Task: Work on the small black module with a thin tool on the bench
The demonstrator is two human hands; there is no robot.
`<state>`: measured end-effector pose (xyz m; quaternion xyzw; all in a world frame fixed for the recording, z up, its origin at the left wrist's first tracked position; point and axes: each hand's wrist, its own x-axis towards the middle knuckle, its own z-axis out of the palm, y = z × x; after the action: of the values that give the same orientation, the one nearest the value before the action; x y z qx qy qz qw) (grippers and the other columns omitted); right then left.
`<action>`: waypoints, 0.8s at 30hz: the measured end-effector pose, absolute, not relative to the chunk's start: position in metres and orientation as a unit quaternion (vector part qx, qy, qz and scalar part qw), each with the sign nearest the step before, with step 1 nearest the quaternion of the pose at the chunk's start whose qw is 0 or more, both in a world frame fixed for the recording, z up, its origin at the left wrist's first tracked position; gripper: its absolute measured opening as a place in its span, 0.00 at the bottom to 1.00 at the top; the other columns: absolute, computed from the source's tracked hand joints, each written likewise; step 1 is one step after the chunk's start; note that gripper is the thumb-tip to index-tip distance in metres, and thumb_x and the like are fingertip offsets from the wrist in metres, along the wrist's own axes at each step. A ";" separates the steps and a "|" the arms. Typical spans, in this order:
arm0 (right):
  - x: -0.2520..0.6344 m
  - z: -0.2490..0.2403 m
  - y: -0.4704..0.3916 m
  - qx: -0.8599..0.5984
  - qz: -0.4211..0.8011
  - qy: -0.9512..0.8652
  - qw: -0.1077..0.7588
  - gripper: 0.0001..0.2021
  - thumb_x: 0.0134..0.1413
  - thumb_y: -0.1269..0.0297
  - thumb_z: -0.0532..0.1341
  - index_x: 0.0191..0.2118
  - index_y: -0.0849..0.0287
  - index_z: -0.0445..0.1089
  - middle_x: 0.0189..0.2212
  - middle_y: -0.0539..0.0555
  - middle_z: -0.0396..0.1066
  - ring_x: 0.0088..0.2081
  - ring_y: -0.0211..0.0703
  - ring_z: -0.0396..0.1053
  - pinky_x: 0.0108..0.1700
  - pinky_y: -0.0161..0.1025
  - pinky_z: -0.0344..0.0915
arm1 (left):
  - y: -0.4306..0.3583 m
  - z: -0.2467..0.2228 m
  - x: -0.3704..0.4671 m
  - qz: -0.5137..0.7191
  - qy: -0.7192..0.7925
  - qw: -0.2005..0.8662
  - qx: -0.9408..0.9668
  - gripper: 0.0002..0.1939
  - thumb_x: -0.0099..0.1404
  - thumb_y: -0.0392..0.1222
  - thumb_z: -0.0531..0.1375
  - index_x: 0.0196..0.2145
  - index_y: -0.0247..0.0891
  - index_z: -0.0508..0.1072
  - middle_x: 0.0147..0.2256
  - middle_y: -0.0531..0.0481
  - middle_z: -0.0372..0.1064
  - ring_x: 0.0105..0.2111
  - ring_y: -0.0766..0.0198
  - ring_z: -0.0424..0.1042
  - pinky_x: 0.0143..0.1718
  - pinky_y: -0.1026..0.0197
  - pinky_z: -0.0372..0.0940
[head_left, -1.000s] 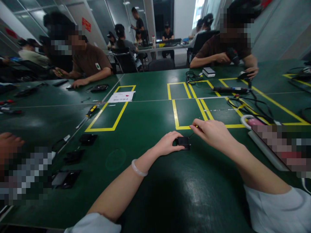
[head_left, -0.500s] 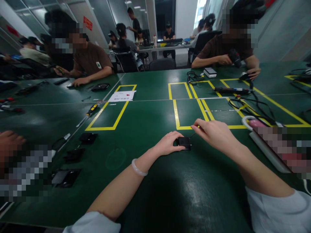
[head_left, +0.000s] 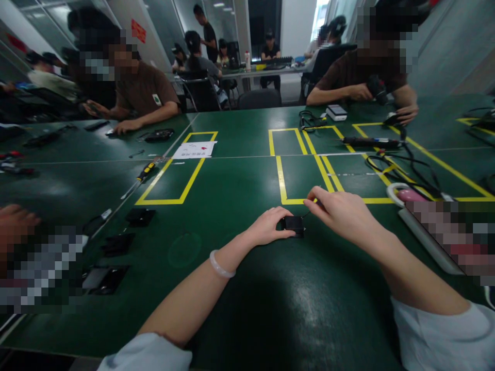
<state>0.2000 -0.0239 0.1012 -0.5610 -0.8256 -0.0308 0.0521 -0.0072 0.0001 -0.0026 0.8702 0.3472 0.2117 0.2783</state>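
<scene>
Boxy black part (head_left: 294, 225), left hand (head_left: 268, 225) clasping it, right hand (head_left: 342, 210) pinching thin dark rod (head_left: 307, 213)

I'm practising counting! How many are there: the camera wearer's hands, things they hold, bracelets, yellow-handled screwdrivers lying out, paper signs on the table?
Left hand and right hand: 2
Black block, left hand: 1
Thin dark tool, right hand: 1
Bracelet: 1
Yellow-handled screwdriver: 1
Paper sign: 1
Total: 7

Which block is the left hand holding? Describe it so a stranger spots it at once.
At the green table, find the left hand, just past a pale bangle. The small black block sits in its grip; the black pieces farther left lie unheld.
</scene>
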 end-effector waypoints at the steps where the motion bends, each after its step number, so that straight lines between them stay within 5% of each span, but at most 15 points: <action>1: 0.200 0.102 -0.024 -0.560 -0.035 -0.826 0.044 0.16 0.65 0.53 0.46 0.40 0.55 0.66 0.27 0.52 0.75 0.29 0.46 0.72 0.26 0.37 0.47 | 0.000 -0.003 -0.007 0.212 0.347 0.278 0.870 0.20 0.62 0.52 0.62 0.49 0.40 0.68 0.45 0.46 0.68 0.46 0.56 0.67 0.47 0.56 0.62; 11: 0.199 0.104 -0.026 -0.560 -0.014 -0.825 0.069 0.12 0.64 0.62 0.46 0.44 0.56 0.63 0.32 0.53 0.75 0.30 0.45 0.72 0.25 0.36 0.47 | 0.001 -0.005 -0.007 0.216 0.348 0.282 0.867 0.21 0.62 0.53 0.62 0.49 0.40 0.68 0.45 0.46 0.68 0.46 0.56 0.67 0.48 0.55 0.61; 24: 0.200 0.106 -0.026 -0.563 -0.012 -0.825 0.047 0.17 0.65 0.51 0.44 0.39 0.55 0.65 0.26 0.53 0.74 0.29 0.46 0.71 0.26 0.37 0.45 | 0.000 -0.002 -0.006 0.212 0.348 0.282 0.869 0.21 0.62 0.52 0.62 0.49 0.40 0.68 0.46 0.46 0.68 0.47 0.56 0.67 0.49 0.55 0.62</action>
<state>0.1998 -0.0257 0.1058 -0.5627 -0.8252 -0.0125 0.0475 -0.0063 -0.0001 -0.0021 0.8687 0.3476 0.2118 0.2823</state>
